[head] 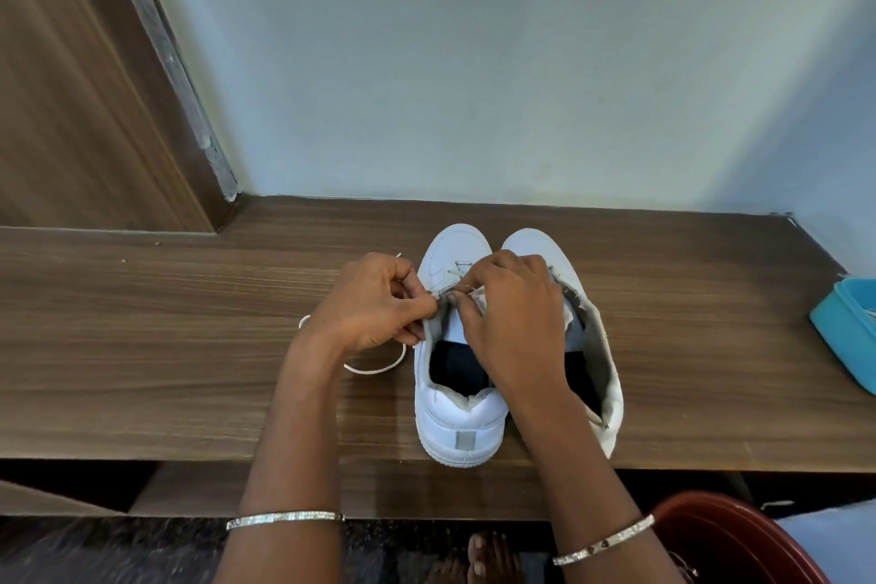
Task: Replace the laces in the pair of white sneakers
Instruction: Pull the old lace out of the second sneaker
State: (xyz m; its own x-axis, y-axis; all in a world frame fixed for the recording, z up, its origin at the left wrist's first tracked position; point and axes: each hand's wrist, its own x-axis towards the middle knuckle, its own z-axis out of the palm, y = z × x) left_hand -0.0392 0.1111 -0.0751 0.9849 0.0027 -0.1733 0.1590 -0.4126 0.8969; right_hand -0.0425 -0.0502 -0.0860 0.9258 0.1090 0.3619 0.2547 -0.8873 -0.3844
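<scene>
Fingers [417, 307] on lace [379, 369], L sneaker [455, 417] edge

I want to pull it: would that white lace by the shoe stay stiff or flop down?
Probably floppy: the lace lies in a loose curve on the table. Likely very light, being so thin. It shouldn't roll, but may slide on smooth wood.

sneakers [457, 413]: smooth white leather-look (matt) | table [142, 322]: wood-grain laminate | box [844, 337]: glossy blue plastic

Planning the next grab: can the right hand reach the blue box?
Probably yes, once freed: the right hand pinches at the left sneaker, and past the right sneaker only bare table leads to the blue box.
</scene>
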